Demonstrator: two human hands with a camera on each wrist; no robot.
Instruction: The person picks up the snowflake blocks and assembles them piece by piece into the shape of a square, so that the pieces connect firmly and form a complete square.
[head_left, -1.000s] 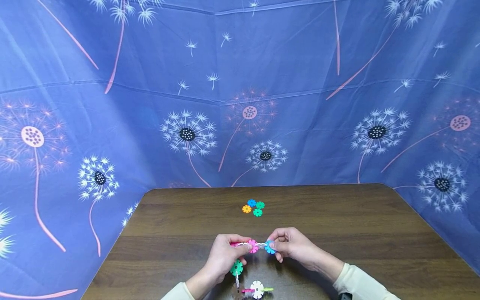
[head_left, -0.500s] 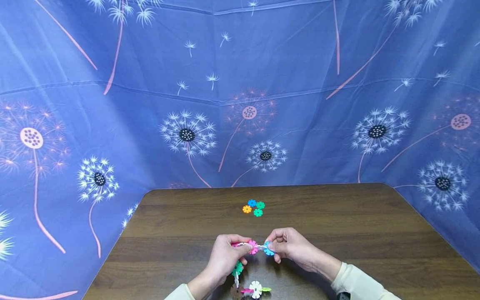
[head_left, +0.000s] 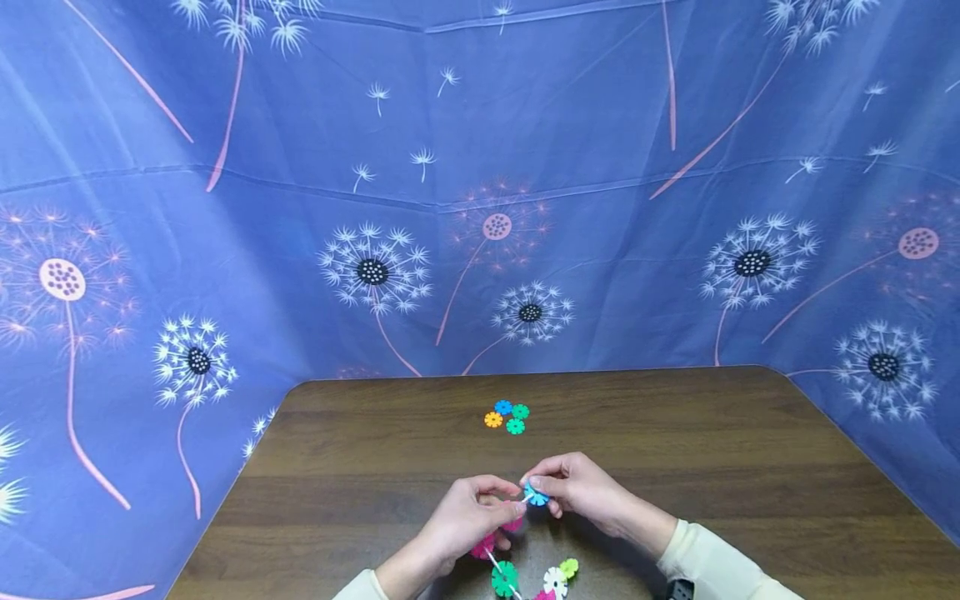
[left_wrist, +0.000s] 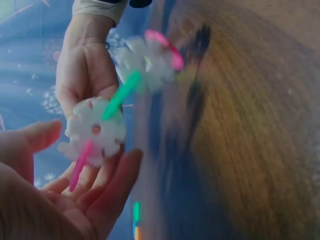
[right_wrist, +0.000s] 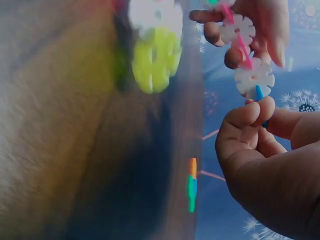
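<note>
A chain of slotted plastic snowflake discs, pink, white, green and yellow-green, hangs from my hands above the table. My left hand holds it near a pink disc, its thumb and fingers about the chain. At the upper end, my right hand pinches a blue disc, which is slotted into a white disc. A green disc hangs below the left hand. Lower right are a white disc and a yellow-green disc. The left fingers hide part of the chain.
Loose discs lie farther back on the brown wooden table: an orange disc, a blue one and two green ones. A blue cloth with dandelion prints stands behind the table.
My left hand has shifted right, closer to the right hand. The chain has turned, and its lower end has swung right. The right hand keeps pinching the blue disc, now tilted.
</note>
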